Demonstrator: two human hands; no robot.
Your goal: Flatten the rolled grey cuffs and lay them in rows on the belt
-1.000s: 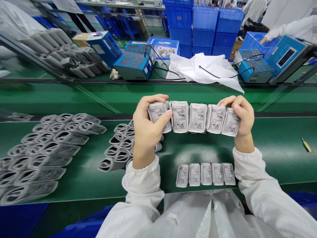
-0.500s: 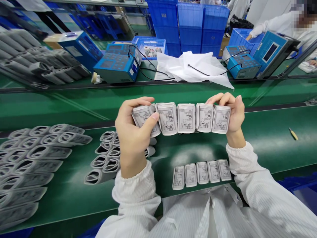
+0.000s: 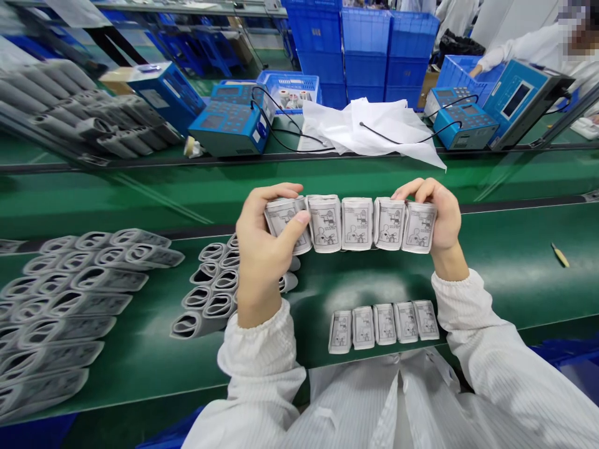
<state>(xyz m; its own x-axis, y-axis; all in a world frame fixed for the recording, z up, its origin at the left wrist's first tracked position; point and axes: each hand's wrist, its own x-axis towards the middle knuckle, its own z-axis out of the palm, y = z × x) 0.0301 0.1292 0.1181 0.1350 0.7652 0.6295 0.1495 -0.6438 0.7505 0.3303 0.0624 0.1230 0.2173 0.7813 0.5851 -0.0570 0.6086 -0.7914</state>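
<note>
Both hands hold up a side-by-side row of grey rolled wrist blood pressure cuffs [image 3: 357, 223], their printed diagrams facing me. My left hand [image 3: 269, 249] grips the left end, thumb across the front of the end cuff. At the right end, my right hand [image 3: 440, 215] is closed with its fingers over the top and behind. Below, near the bench's front edge, a second row of similar cuffs [image 3: 385, 324] lies on the green surface. To the left of it, a stack of rolled cuffs [image 3: 206, 296] is partly hidden by my left hand and forearm.
A larger pile of rolled cuffs [image 3: 70, 312] lies at far left; more cuffs [image 3: 103, 115] sit on the shelf behind. Blue instruments [image 3: 231, 121], cables and white sheets [image 3: 369, 125] stand along the back. A small yellow-handled tool [image 3: 560, 255] lies right. A co-worker [image 3: 528, 47] is at upper right.
My view has shifted slightly, so the bench appears farther right. My left hand has come a little closer to my right; both still hold the row at about the same height.
</note>
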